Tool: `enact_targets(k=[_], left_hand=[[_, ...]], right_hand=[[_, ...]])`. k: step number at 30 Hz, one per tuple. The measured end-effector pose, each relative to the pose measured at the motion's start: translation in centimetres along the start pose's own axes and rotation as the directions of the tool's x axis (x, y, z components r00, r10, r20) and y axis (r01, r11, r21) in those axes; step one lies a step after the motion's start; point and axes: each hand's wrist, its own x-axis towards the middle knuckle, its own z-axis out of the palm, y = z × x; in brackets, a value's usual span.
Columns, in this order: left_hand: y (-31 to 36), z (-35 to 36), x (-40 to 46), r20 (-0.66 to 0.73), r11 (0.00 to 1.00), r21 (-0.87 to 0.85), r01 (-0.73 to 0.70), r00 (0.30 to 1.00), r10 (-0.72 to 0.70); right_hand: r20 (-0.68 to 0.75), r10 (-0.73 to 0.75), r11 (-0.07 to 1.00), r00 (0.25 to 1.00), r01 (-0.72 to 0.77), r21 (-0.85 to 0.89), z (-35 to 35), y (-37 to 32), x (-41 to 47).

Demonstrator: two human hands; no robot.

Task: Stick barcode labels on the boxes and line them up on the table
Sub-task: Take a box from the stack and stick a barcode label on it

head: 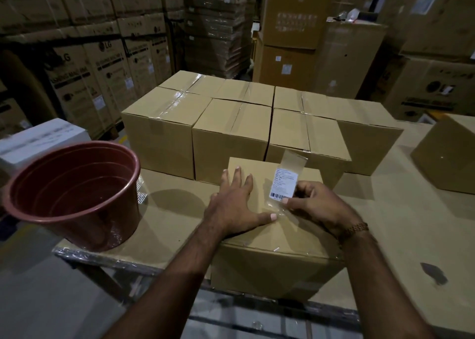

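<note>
Warehouse desk point(180, 205) | step: labelling near box point(272, 235) | left hand point(236, 207) flat on box | right hand point(316, 205) pinches label point(284, 184) | next: press label flat, line box beside row point(257, 122) behind

A reddish-brown plastic bucket point(73, 197) is set on the near left corner of the table — upright. Beyond, printed warehouse cartons point(102, 63) are stacked high — a white carton point(38, 140) sits left.

Bucket point(74, 197) left of near box point(270, 235); boxes point(231, 122) behind.
</note>
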Motion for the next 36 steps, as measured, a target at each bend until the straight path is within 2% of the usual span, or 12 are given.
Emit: enact_targets(k=[5,18,21,27,32,36], left_hand=[[0.0,0.0,0.1,0.009,1.000,0.010,-0.003,1.000,0.003],[-0.1,0.4,0.4,-0.002,1.000,0.017,-0.025,1.000,0.025],[-0.2,0.4,0.3,-0.017,1.000,0.008,-0.024,1.000,0.024],[-0.1,0.2,0.0,-0.037,0.999,-0.029,-0.017,0.999,0.016],[0.1,0.0,-0.5,-0.101,0.995,-0.094,-0.017,0.995,0.007],[0.0,-0.5,-1.2,-0.281,0.971,-0.235,-0.054,0.960,-0.015]], right_hand=[[-0.078,-0.002,0.988,0.997,0.014,0.155,0.0,0.5,0.3],[-0.235,0.019,0.983,0.972,0.025,0.182,0.6,1.0,1.1],[-0.245,-0.013,0.990,0.969,0.047,0.133,0.9,0.7,0.9],[-0.232,-0.025,0.976,0.972,0.073,0.203,1.2,0.8,0.5],[-0.233,-0.043,0.966,0.972,0.100,0.240,1.2,0.9,0.1],[-0.251,-0.045,0.972,0.967,0.101,0.213,1.6,0.3,-0.2]])
